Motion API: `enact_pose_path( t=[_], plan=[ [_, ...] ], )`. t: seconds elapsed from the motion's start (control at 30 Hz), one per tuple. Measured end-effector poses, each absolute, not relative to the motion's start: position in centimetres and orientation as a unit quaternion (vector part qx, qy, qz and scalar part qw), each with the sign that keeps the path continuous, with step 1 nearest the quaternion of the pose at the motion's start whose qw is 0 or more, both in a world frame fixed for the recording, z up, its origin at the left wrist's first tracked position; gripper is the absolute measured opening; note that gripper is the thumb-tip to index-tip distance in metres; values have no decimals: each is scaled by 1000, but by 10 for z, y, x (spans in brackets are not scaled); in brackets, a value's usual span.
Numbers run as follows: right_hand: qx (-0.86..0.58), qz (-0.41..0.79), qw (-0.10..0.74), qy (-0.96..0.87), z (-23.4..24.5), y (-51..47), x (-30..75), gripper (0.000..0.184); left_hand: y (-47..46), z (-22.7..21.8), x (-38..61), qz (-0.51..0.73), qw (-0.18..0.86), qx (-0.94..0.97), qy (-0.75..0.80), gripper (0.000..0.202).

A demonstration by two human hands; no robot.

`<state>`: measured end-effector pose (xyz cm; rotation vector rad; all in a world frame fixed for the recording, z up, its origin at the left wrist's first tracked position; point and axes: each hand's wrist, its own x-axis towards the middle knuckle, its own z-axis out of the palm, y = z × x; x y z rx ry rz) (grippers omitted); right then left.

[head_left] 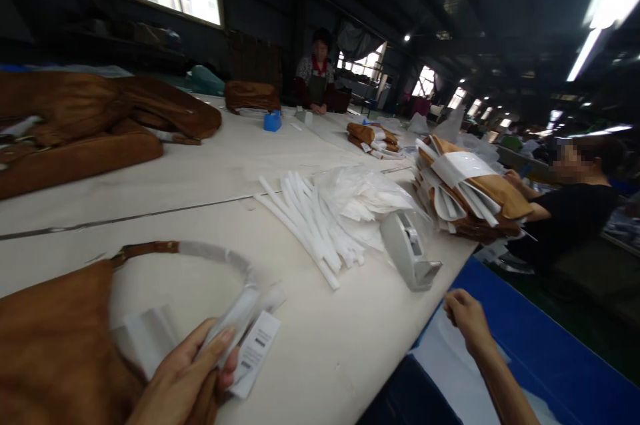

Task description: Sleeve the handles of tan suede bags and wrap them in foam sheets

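My left hand [187, 375] is closed on the white-wrapped handle [235, 278] of a brown leather bag [55, 345] at the lower left, with a white barcode tag [257, 351] hanging beside my fingers. My right hand [465, 318] hovers at the table's near edge, fingers curled in a loose pinch; whether anything is in them I cannot make out. It is just below a grey tape dispenser [410, 251]. A bunch of white paper strips [310, 225] and crumpled white plastic wraps [360, 201] lie beyond it.
Brown bags [90, 125] lie piled at the far left, and a stack of brown pieces with white paper [465, 198] sits at right. A blue box [273, 121] stands farther back. One person sits at the table's far end, another in black at right.
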<state>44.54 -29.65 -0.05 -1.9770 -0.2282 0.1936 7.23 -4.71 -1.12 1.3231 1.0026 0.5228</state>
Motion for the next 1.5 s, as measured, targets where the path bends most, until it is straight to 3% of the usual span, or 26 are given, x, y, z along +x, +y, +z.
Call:
enact_pose_path(
  t=[0.17,0.33,0.47,0.97,1.5],
  plan=[
    [-781,245,544,-184,-7,-286,391,41,-56,8,77,235,701,534,411,49],
    [-622,439,550,-343,19,-209,300,31,-61,0,74,254,714,517,398,43],
    [-504,522,546,-419,30,-155,242,25,-63,0,73,275,710,532,371,40],
    [-533,530,546,-371,-12,-115,209,42,-63,-7,69,272,721,543,332,36],
    [-523,555,558,-326,-8,-125,212,34,-64,-8,64,302,693,558,342,36]
  ],
)
